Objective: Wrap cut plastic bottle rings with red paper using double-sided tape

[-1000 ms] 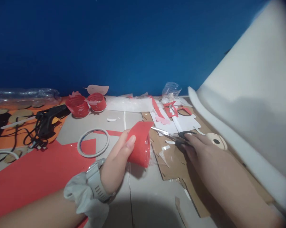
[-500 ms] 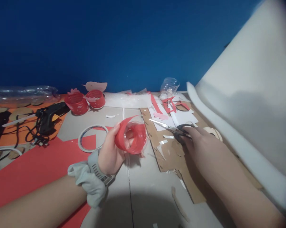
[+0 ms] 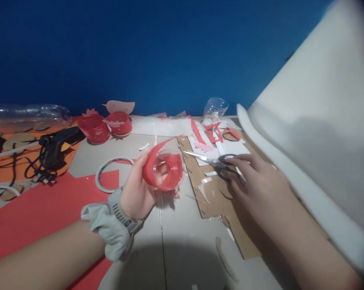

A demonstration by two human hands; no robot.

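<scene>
No text, label, brand, number or sign can be read anywhere here, neither on the paper scraps and tools on the table nor on the wall.

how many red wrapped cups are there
3. One is held in the left hand, the red-wrapped cup at centre. Two finished red cups and stand side by side near the blue wall. More may be hidden among the clutter.

A clear plastic cup [image 3: 166, 171] is wrapped in red paper. Black handles are seen on the scissors [image 3: 218, 163]. 2 red cups [image 3: 105, 125] are backed by a blue wall [image 3: 139, 52].
</scene>
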